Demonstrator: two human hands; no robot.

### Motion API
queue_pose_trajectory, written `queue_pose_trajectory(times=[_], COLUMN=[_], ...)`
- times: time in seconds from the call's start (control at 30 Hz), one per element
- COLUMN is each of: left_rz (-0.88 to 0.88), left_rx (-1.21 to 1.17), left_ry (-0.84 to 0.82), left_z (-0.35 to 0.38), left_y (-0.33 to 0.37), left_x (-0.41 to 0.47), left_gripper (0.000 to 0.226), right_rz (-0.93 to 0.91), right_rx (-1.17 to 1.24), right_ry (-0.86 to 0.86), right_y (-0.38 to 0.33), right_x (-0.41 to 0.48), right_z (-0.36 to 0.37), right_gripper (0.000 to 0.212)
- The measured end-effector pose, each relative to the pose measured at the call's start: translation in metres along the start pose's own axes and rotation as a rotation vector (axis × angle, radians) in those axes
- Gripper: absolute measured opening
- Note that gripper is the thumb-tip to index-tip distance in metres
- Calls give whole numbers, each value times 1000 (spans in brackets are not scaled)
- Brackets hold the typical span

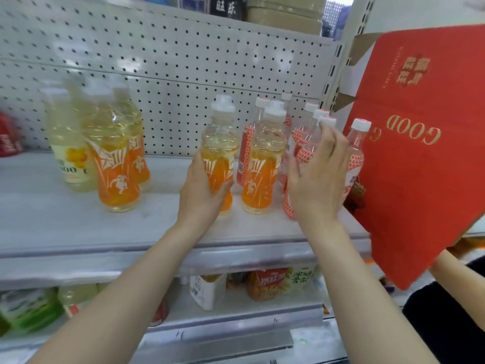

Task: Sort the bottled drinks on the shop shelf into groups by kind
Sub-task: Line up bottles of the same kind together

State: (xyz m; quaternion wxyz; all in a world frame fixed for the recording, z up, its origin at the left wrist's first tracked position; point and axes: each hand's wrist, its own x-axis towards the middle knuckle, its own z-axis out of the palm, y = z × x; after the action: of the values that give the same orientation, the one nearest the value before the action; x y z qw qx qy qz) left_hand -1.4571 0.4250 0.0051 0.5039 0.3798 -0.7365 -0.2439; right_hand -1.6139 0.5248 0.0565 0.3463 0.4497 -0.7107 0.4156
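from the head camera, our left hand (pixel 202 190) is wrapped round an orange-label bottle (pixel 219 153) at mid-shelf, and our right hand (pixel 317 177) lies spread and flat-fingered against the red-patterned bottles (pixel 304 148), gripping nothing. a second orange bottle (pixel 262 166) stands between the two hands, and more of its kind sit to the left (pixel 115 164) beside a pale yellow bottle (pixel 70 153). we judge that swinging the held bottle sideways could clip its neighbour, and that pressing the red cluster could tip one toward the red carton (pixel 420 158) just beside it. the left group is blurred, our palm hides several red bottles, and we cannot tell if the held bottle is off the shelf (pixel 78 219).
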Motion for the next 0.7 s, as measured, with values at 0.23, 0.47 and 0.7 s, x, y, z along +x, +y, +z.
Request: queue_pose_trajectory(times=[0.23,0.47,0.7], left_rz=[-18,-80,-77], left_rx=[109,242,374], left_ry=[93,201,255], left_z=[-34,-70,-76], left_y=[-19,-34,-35], left_x=[-7,-14,-14], left_gripper=[71,83,90], right_rz=[148,76,8], right_rx=[99,350,610], right_ry=[-396,-460,-640], right_y=[-38,-71,-112], right_x=[9,2,21], right_z=[47,56,103], right_gripper=[96,89,91])
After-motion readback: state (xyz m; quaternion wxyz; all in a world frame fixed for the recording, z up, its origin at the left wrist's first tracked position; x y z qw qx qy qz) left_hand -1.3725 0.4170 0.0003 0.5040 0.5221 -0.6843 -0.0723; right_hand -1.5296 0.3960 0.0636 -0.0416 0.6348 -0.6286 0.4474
